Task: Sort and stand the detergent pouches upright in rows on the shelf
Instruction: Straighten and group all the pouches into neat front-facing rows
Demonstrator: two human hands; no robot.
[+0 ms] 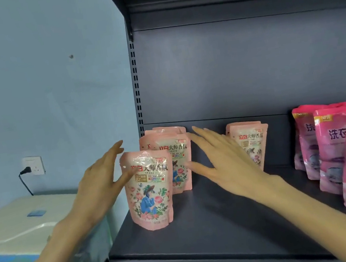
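On the dark shelf [204, 227], the left grip [98, 180] flanks the front floral pouch [148, 192]; the right grip [221, 159] hovers to its right, both fingers-spread, holding nothing.

Pale blue wall [38, 94], white wall socket [33, 166] with black plug [26, 170] and hanging cord [24, 184], cream-white box [14, 230] bearing a small blue label [36, 213]

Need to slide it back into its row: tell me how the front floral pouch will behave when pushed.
The front floral pouch stands alone on a narrow base, so a high push would probably tip it. Its glossy film, bulging low, suggests soft sides that likely give and slip. It looks full, so probably heavy for its size.
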